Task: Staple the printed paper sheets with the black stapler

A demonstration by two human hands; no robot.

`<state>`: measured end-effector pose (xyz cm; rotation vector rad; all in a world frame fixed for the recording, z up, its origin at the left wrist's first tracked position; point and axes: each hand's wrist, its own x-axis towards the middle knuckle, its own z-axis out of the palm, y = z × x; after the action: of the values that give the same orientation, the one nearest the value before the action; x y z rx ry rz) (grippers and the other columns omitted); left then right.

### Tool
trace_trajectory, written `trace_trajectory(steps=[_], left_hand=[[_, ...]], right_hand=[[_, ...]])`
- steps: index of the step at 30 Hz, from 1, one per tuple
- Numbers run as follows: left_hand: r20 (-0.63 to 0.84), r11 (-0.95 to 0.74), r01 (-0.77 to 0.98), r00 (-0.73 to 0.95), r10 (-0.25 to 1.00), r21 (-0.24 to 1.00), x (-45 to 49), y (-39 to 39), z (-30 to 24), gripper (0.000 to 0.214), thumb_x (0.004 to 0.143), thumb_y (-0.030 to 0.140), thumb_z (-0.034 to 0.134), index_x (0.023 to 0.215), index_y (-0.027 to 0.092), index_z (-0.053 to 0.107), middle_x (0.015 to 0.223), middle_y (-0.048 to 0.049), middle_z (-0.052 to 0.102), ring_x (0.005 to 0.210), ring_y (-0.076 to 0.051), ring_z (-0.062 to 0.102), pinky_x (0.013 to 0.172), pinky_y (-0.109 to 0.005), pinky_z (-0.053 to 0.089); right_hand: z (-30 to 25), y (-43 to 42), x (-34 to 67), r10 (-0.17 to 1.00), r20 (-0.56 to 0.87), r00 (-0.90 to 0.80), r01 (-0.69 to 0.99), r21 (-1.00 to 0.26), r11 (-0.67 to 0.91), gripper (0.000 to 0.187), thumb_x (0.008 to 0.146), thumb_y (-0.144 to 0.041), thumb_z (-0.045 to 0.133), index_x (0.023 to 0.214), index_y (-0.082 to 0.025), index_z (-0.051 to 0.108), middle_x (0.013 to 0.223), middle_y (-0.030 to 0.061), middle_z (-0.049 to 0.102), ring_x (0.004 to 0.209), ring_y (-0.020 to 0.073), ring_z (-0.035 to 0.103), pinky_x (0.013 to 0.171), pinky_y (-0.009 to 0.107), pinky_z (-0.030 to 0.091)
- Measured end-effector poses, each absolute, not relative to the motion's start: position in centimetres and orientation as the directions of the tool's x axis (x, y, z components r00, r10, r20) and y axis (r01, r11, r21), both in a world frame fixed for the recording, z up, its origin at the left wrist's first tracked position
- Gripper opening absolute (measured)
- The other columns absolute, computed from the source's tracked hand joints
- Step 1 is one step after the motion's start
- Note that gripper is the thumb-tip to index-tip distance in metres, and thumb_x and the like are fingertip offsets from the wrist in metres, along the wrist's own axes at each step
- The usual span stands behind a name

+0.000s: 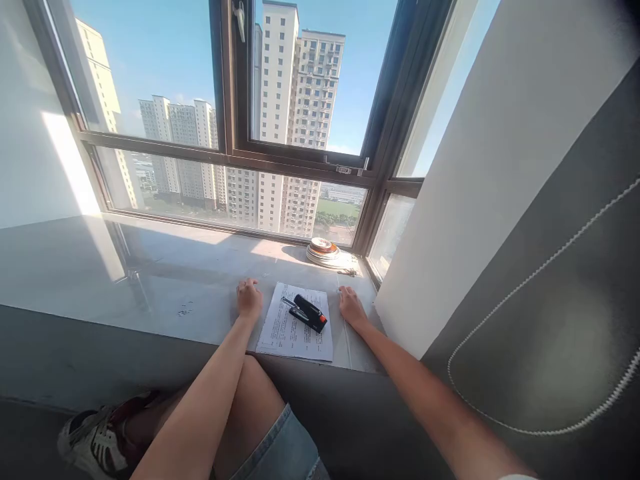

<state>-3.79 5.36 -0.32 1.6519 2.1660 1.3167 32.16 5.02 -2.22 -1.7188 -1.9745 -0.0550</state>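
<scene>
The stapler (311,315) lies on the paper (278,337) at lower centre of the frame, on the sill (213,280). The left hand (249,300) rests beside the paper's left edge, fingers curled; how far they close cannot be told. The right hand (352,307) rests beside the paper's right edge, fingers loosely extended.

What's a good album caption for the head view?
Stapler on printed paper, left hand and right hand either side, sunny window beyond.
</scene>
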Motion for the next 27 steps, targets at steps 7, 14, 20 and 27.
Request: trace_trajectory(steps=[7,14,20,27], left_hand=[[0.255,-0.085,0.874,-0.046,0.966,0.479,-5.2,10.3,-0.8,0.078,0.078,-0.004,0.044,0.149,0.026,0.052,0.167,-0.0066,0.035,0.152,-0.031,0.035,0.118,-0.048,0.038],[0.266,-0.114,0.926,0.015,0.964,0.361,-5.0,10.0,-1.2,0.043,0.097,0.011,0.036,0.130,0.014,0.063,0.144,-0.0173,0.059,0.136,-0.032,0.052,0.112,-0.047,0.042],[0.342,-0.083,0.957,-0.018,0.940,0.279,-4.6,7.5,-0.5,0.022,0.097,0.018,0.041,0.101,0.019,0.063,0.115,-0.0160,0.068,0.115,-0.032,0.060,0.096,-0.043,0.049],[0.400,-0.068,0.953,-0.058,0.914,0.294,-4.5,6.3,-0.6,0.023,0.097,0.016,0.040,0.110,0.018,0.058,0.106,-0.0167,0.068,0.106,-0.032,0.062,0.091,-0.041,0.049]], right_hand=[[-1.0,4.0,31.9,0.935,0.350,-0.063,0.927,-0.328,0.185,0.037,0.099,-0.008,0.034,0.127,-0.017,0.057,0.122,0.0146,0.063,0.111,0.0253,0.057,0.083,0.030,0.043],[-0.5,3.5,31.4,0.946,0.324,-0.035,0.939,-0.313,0.142,0.029,0.098,-0.006,0.035,0.110,-0.020,0.057,0.113,0.0117,0.064,0.107,0.0247,0.056,0.080,0.030,0.040],[-0.3,3.4,31.3,0.947,0.320,-0.037,0.946,-0.295,0.136,0.026,0.095,-0.003,0.037,0.100,-0.020,0.056,0.108,0.0102,0.063,0.105,0.0236,0.055,0.082,0.030,0.040],[0.0,3.3,31.3,0.945,0.325,-0.042,0.942,-0.301,0.146,0.028,0.091,0.000,0.039,0.099,-0.019,0.058,0.110,0.0118,0.063,0.106,0.0250,0.055,0.084,0.032,0.042]])
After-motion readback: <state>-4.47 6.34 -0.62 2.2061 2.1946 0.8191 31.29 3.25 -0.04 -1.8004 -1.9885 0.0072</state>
